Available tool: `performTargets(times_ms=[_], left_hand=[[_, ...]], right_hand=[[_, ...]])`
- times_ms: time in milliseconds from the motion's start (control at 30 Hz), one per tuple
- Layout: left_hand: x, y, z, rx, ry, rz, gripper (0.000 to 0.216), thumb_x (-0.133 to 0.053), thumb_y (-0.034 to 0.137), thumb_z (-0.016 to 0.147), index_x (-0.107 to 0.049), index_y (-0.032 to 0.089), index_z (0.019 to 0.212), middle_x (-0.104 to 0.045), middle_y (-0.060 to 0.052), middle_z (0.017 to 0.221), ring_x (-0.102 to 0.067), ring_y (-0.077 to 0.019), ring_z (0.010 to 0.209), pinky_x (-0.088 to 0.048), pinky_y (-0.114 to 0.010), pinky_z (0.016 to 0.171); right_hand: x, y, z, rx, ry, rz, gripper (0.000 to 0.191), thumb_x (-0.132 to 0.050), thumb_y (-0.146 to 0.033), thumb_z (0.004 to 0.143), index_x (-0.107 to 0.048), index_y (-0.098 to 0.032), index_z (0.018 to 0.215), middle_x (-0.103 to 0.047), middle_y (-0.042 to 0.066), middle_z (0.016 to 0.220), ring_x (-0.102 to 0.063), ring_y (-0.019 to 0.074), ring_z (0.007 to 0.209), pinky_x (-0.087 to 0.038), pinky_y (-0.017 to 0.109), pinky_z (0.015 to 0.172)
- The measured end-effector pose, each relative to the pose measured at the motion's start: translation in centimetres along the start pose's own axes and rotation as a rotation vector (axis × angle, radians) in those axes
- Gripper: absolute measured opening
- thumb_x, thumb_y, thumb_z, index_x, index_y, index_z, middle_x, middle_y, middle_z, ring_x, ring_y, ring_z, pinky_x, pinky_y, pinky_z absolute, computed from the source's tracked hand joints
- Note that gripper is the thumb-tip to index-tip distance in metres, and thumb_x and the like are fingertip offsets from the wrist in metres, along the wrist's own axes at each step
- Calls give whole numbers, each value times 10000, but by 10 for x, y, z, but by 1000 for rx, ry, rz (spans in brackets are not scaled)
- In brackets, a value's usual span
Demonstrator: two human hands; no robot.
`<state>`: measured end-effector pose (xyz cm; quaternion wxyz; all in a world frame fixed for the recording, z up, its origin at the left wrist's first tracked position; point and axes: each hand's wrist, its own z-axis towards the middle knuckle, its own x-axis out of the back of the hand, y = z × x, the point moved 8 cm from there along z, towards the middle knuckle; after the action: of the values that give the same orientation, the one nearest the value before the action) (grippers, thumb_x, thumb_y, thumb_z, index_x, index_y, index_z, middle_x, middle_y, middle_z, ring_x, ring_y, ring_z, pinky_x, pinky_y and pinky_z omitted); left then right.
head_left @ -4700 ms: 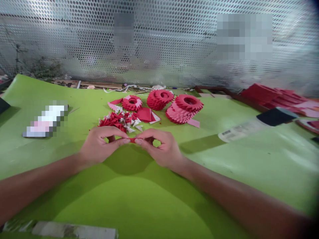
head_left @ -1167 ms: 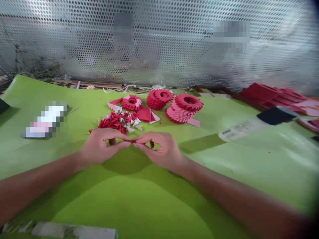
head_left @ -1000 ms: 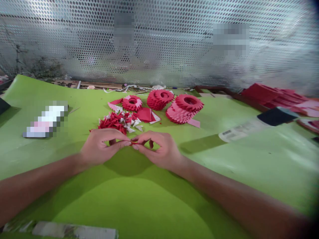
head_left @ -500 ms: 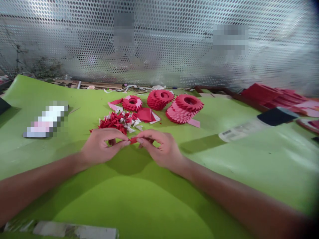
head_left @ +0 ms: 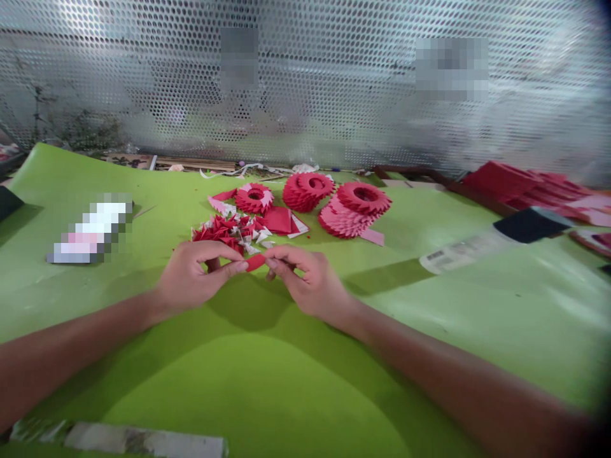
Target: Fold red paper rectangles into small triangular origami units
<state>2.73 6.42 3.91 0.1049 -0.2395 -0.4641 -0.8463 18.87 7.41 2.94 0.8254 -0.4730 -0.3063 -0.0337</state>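
Note:
Between my two hands is a small folded strip of red paper (head_left: 255,262), raised a little above the green table cover. My left hand (head_left: 198,272) pinches its left end between thumb and forefinger. At its right end, the thumb and forefinger of my right hand (head_left: 305,277) are closed on it. Just beyond my left hand lies a pile of folded red and white paper pieces (head_left: 226,232). Behind my fingers is a small stack of red paper sheets (head_left: 277,221).
Beyond the pile stand a red-and-pink paper ring (head_left: 254,198), a red paper coil (head_left: 308,192) and a taller pink-and-red one (head_left: 351,219). A blurred phone-like object (head_left: 90,232) lies left. A clear bottle with a dark cap (head_left: 463,250) lies right, near stacked red paper (head_left: 520,181).
More of the red paper strip shows between my fingertips, and it sits slightly higher. Both hands keep their pinch and have barely moved.

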Motion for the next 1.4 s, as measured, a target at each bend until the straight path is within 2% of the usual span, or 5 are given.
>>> performTargets(times_ms=[733,867,1000,1200,1400], left_hand=[[-14,-16,-2,166,-165,49,295,-622,391,922,-799,172,1009,-803,-72,907,-603,-116,519,-394,-203,425],[-14,-21,-3,223,-168,99,264,-623,378,914,-804,190,958,-796,-41,826,-592,-120,505,-377,-218,444],[-10,-23,-3,257,-131,125,239,-640,381,901,-796,200,920,-788,-24,818,-595,-123,540,-376,-219,464],[-14,-22,-3,240,-181,95,306,-662,465,902,-787,186,885,-777,-31,780,-589,-121,526,-379,-213,442],[-20,-15,-5,86,-236,115,351,-597,503,960,-801,219,931,-801,-19,810,-675,-136,573,-477,-228,476]], right_hand=[[-5,7,-2,-61,-60,-45,275,-439,-332,1025,-666,-177,1020,-696,50,806,-646,163,677,-461,254,544],[0,9,-3,-72,11,-87,193,-513,-306,1000,-627,-201,1114,-717,67,1002,-674,159,759,-488,244,549],[9,-5,-5,117,132,-202,150,-562,-236,963,-613,-209,1101,-709,78,1074,-678,177,862,-552,275,629],[-7,-13,-8,242,-36,-389,326,-694,-307,903,-629,-196,1203,-699,101,1235,-664,256,1124,-582,435,934],[-15,-14,-10,305,-115,-377,282,-660,-298,945,-657,-182,1202,-745,82,1170,-692,230,1084,-590,396,929]])
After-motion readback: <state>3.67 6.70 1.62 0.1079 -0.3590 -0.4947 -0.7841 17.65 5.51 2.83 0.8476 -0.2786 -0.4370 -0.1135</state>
